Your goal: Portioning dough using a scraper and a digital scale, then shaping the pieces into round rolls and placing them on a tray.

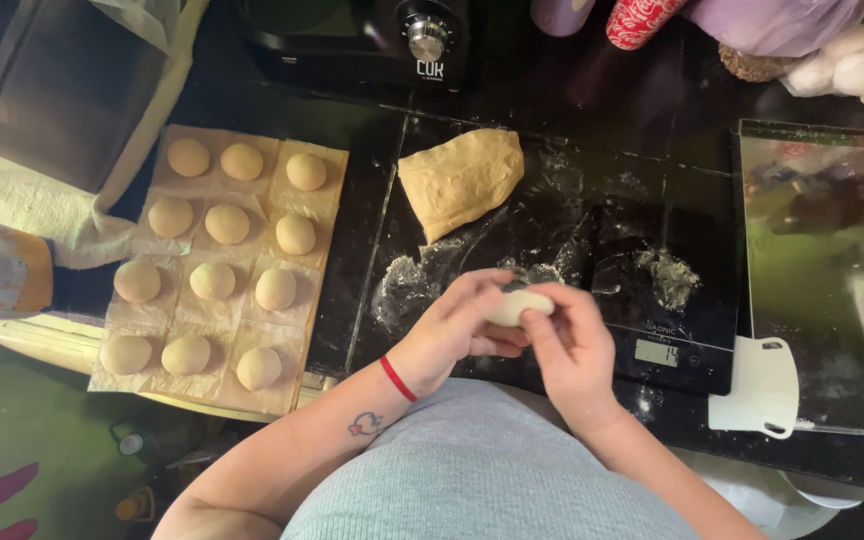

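Both my hands hold a small pale piece of dough [515, 305] above the black counter's front edge. My left hand [457, 325], with a red band at the wrist, cups it from the left. My right hand [572, 345] pinches it from the right. Behind them lies a large wedge-shaped lump of dough [462, 178] on the floured black counter [572, 215]. To the left, several round dough balls [227, 224] sit in rows on squares of brown paper [297, 355].
A black digital scale [667, 300] lies right of my hands, a white plastic scraper [760, 388] beside it. A shiny metal tray [822, 270] fills the right side. A black mixer base [372, 40] stands at the back, with bags and a red-patterned cup [637, 20] behind.
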